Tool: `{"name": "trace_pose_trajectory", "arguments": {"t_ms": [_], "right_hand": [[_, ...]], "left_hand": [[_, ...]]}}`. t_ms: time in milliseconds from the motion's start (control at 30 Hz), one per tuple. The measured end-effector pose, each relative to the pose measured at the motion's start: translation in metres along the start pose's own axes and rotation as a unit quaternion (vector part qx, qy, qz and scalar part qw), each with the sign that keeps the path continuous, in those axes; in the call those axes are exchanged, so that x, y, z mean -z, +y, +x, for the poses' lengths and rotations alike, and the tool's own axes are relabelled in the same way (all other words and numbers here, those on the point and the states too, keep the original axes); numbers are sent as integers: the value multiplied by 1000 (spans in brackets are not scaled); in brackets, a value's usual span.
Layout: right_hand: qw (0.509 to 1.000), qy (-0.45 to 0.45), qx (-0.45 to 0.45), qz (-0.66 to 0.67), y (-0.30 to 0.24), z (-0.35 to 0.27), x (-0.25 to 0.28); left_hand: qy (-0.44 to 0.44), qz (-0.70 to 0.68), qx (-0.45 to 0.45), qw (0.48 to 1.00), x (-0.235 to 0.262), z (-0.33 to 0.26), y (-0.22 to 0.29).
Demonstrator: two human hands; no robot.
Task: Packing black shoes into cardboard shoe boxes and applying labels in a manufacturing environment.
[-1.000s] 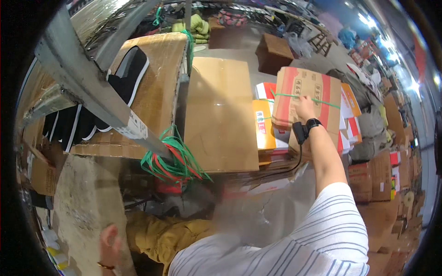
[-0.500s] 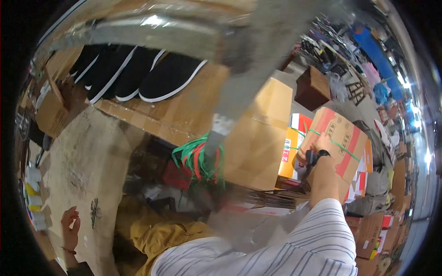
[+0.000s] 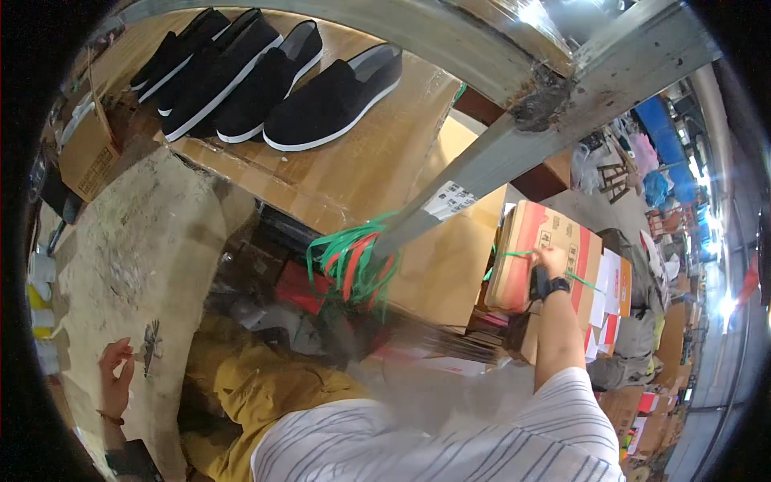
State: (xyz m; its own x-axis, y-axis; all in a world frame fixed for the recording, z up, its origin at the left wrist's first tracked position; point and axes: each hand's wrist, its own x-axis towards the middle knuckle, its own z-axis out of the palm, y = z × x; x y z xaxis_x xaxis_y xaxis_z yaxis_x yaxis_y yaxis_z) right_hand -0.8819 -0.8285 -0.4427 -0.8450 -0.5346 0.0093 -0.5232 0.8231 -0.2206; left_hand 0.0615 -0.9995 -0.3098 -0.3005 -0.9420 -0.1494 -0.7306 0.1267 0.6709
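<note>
On the right, my right hand (image 3: 549, 263), with a black device on its wrist, is closed around the green strap (image 3: 512, 254) of a bundle of flat brown cardboard boxes (image 3: 532, 229) with red print. The bundle is tilted beside a large plain carton (image 3: 438, 265). At the lower left is my left hand (image 3: 115, 373), its fingers loosely curled and apart with nothing visible between them. It is over a worn beige surface (image 3: 120, 241), close to a dark printed mark. A reddish band circles that wrist.
Black slip-on shoes (image 3: 333, 104) with white soles stand on a taped carton (image 3: 321, 181). A grey metal post (image 3: 490, 153) slants across the view; green and red straps (image 3: 349, 257) hang at its lower end. White and orange boxes (image 3: 614, 285) lie to the right.
My right hand and the cardboard bundle have moved left, closer to the large carton. The shoes and post appear shifted as the view turned. My left hand remains loosely curled.
</note>
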Motion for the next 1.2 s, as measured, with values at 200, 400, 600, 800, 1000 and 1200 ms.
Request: {"name": "trace_pose_trajectory", "arguments": {"t_ms": [200, 400, 600, 800, 1000, 1200], "right_hand": [[971, -18, 30, 238, -10, -16, 91], [887, -62, 1, 457, -2, -29, 126], [836, -101, 121, 525, -41, -46, 88], [945, 124, 261, 151, -154, -31, 53], [935, 33, 349, -48, -236, -75, 4], [891, 67, 330, -305, -218, -70, -34]], "left_hand": [[-8, 7, 9, 1000, 5, -11, -2], [-16, -14, 9, 1000, -2, 0, 16], [-37, 22, -69, 997, -15, 16, 49], [-32, 30, -90, 995, -31, 3, 32], [13, -7, -59, 998, -55, -45, 23], [13, 3, 10, 1000, -64, -60, 45]]}}
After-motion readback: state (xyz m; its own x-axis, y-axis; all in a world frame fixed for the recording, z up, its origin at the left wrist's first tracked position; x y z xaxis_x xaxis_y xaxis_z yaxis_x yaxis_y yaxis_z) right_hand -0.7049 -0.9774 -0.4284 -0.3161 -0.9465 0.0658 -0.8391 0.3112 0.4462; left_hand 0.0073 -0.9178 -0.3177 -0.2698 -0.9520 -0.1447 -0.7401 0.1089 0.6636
